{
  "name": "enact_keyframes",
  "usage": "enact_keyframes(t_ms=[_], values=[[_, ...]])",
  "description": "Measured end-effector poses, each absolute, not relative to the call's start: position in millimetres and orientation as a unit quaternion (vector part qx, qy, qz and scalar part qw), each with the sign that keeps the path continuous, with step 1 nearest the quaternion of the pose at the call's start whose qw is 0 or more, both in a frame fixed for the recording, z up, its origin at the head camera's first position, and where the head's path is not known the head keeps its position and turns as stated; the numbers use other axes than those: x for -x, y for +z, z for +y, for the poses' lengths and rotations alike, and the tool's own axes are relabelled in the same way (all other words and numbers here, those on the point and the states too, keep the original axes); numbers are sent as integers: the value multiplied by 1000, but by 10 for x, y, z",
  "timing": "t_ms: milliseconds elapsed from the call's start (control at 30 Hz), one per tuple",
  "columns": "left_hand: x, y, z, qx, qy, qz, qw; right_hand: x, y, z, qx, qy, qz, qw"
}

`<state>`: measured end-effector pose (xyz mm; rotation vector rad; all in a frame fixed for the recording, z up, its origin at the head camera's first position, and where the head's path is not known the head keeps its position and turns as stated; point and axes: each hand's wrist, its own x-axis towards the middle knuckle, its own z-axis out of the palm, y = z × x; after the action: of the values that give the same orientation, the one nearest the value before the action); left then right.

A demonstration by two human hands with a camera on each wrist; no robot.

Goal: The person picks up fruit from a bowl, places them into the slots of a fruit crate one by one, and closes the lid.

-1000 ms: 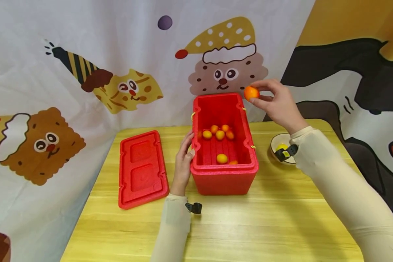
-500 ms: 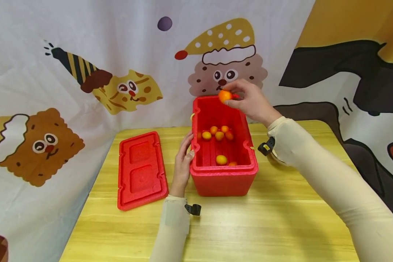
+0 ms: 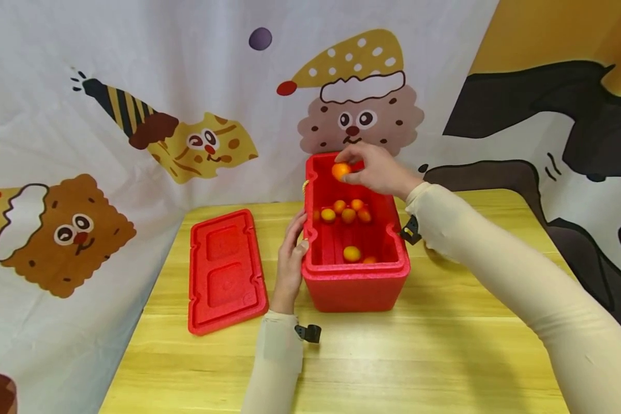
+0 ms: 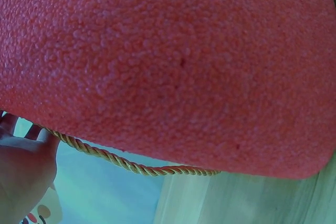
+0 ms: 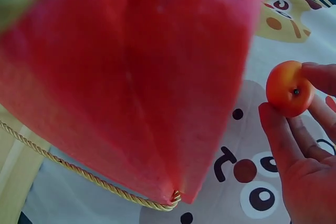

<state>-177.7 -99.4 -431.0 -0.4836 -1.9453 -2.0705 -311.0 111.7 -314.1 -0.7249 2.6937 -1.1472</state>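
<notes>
My right hand pinches a small orange fruit between thumb and fingertips, over the far part of a red foam box. In the right wrist view the fruit shows a dimple with a dark stem spot. Several similar fruits, orange to yellow, lie on the box floor. My left hand rests along the box's left outer side, its thumb at the rim. In the left wrist view that hand lies beside a twisted gold rope handle on the box wall.
A red box lid lies on the wooden table to the left. My right sleeve hides most of a bowl right of the box. A cartoon-printed cloth hangs behind the table.
My right hand has carried the orange fruit leftward from beyond the box's right rim, then lower over the far end of the box. My left hand stays at the box's side.
</notes>
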Motion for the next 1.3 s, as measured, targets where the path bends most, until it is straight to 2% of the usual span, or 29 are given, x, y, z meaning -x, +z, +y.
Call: enact_keyframes(t_ms=[900,1300], values=[[1779,-4280,-990,168,-713,-669,128,3096,-3139,1235,212,-400,891,31],[1767,-4284,-992,163,-714,-669,125,3040,-3183,1497,235,-463,855,-17]])
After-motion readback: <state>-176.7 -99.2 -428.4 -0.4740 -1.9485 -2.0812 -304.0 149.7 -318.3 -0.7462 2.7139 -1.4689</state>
